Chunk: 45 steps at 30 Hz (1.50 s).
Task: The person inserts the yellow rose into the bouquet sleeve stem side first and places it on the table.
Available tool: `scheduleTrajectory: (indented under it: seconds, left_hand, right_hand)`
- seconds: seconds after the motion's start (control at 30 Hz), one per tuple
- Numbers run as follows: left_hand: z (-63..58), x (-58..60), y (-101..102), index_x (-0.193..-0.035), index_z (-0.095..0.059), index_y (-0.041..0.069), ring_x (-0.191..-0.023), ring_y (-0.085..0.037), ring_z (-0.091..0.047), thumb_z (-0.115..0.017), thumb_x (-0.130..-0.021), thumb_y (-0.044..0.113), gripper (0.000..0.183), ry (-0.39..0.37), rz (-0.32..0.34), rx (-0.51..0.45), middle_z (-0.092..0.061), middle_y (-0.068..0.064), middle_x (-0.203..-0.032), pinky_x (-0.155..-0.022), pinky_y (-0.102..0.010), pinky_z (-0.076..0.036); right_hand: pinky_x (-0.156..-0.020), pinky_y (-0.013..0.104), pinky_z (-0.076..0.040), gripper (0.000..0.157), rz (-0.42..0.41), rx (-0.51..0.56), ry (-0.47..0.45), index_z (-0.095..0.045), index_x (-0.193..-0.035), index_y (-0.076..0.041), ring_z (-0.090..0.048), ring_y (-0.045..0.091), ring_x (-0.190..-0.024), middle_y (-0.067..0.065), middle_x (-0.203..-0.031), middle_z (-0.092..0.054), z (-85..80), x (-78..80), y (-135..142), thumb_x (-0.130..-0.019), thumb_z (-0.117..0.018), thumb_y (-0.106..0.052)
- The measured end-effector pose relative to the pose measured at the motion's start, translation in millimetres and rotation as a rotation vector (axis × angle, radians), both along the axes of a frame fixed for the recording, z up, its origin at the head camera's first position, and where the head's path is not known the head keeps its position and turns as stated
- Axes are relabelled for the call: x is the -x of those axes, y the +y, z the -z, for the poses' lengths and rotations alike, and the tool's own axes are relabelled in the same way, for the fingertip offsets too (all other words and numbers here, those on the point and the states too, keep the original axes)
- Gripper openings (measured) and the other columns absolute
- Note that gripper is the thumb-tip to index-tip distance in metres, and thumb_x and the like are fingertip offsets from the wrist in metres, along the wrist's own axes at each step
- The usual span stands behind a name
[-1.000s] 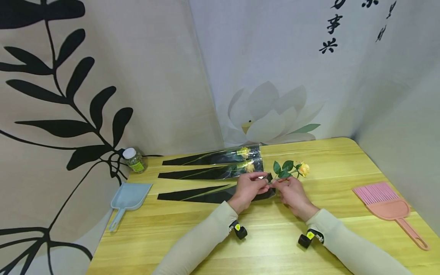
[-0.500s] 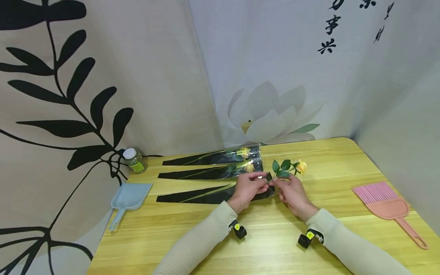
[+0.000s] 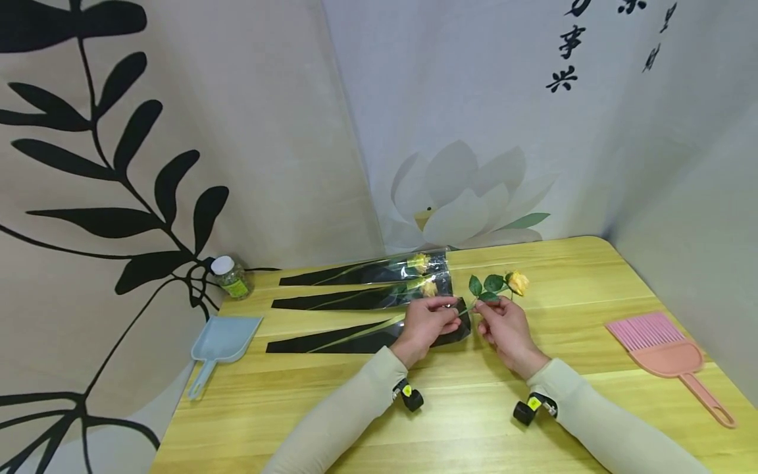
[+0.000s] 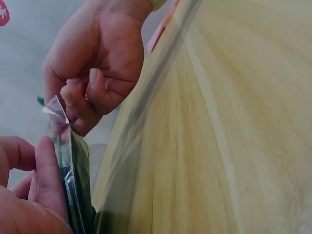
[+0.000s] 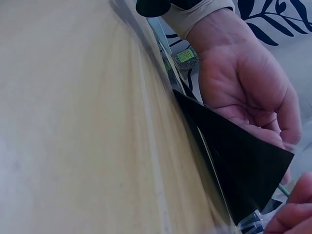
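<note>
A yellow rose [image 3: 518,283] with green leaves is pinched by its stem in my right hand [image 3: 506,332], just right of a flower sleeve [image 3: 343,339]. This sleeve is black with a clear film side, and the green stem runs inside it. My left hand [image 3: 423,328] holds the sleeve near its wide mouth. In the left wrist view, the clear film edge [image 4: 57,109] stands up by the right hand's fingers [image 4: 75,100]. The right wrist view shows the black side [image 5: 239,161] in front of the left hand's fingertips, hiding part of them.
Two sleeved yellow roses lie behind, an upper one [image 3: 367,271] and a lower one [image 3: 355,299]. At the left are a lidded jar [image 3: 232,276] and a blue dustpan [image 3: 225,339]. A pink dustpan with comb teeth [image 3: 666,359] lies right on the wooden table [image 3: 462,434].
The rose head has moved slightly left and away from me. My right fingers have shifted a little up the stem, apart from the left hand. The sleeve's narrow end has slid slightly left and nearer.
</note>
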<state>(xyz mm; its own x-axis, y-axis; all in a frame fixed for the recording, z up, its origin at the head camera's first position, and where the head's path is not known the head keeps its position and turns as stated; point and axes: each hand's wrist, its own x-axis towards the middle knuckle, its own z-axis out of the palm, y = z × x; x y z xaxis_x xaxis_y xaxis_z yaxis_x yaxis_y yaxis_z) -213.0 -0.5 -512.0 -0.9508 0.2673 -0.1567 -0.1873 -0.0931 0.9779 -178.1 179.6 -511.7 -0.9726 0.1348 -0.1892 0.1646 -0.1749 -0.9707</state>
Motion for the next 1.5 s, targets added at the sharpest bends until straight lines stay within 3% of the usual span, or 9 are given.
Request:
scheduleTrajectory:
  seconds: [0.2, 0.4, 0.7, 1.0, 1.5]
  left_hand:
    - [0.1, 1.0, 0.2, -0.122, -0.080, 0.008, -0.074, -0.012, -0.076, -0.074, -0.095, 0.001, 0.028, -0.014, 0.004, -0.011, -0.076, -0.010, -0.092, -0.075, -0.028, -0.067]
    - [0.9, 1.8, -0.5, -0.121, -0.080, 0.007, -0.073, -0.012, -0.076, -0.074, -0.095, 0.001, 0.028, -0.017, 0.002, -0.009, -0.075, -0.009, -0.090, -0.073, -0.028, -0.067]
    - [-2.6, 1.5, -2.0, -0.122, -0.079, 0.006, -0.074, -0.012, -0.076, -0.074, -0.094, 0.000, 0.029, -0.033, 0.001, -0.023, -0.074, -0.008, -0.090, -0.073, -0.028, -0.067]
    - [-3.2, 1.6, -4.7, -0.122, -0.079, 0.007, -0.074, -0.012, -0.076, -0.074, -0.094, 0.000, 0.029, -0.035, 0.002, -0.028, -0.073, -0.007, -0.089, -0.073, -0.027, -0.067]
    - [-6.4, 4.1, -4.7, -0.123, -0.078, 0.005, -0.074, -0.012, -0.076, -0.073, -0.094, -0.001, 0.030, -0.029, -0.005, -0.026, -0.076, -0.011, -0.091, -0.074, -0.028, -0.067]
  right_hand:
    - [-0.043, 0.019, -0.040, 0.020, 0.032, 0.025, -0.002, -0.044, -0.117, -0.012, -0.056, 0.007, -0.055, -0.004, -0.093, -0.072, -0.1, 2.7, 0.5, -0.107, -0.062, -0.014]
    - [-0.042, 0.019, -0.039, 0.011, 0.056, 0.023, -0.009, -0.048, -0.111, -0.011, -0.058, 0.007, -0.057, -0.004, -0.095, -0.070, -1.6, 4.9, 0.4, -0.110, -0.056, -0.018]
    - [-0.042, 0.019, -0.040, 0.018, 0.078, 0.021, -0.009, -0.053, -0.115, -0.008, -0.059, 0.005, -0.057, -0.006, -0.093, -0.070, -5.1, 7.4, 0.8, -0.112, -0.052, -0.025]
    - [-0.040, 0.019, -0.038, 0.010, 0.089, 0.087, -0.002, -0.046, -0.115, -0.015, -0.057, 0.006, -0.051, -0.007, -0.086, -0.077, -3.2, 8.3, 4.1, -0.108, -0.054, -0.014]
    - [-0.040, 0.018, -0.039, 0.011, 0.052, 0.088, -0.032, -0.048, -0.109, -0.012, -0.057, 0.005, -0.054, -0.007, -0.088, -0.076, -5.2, 2.1, 3.4, -0.107, -0.058, -0.011]
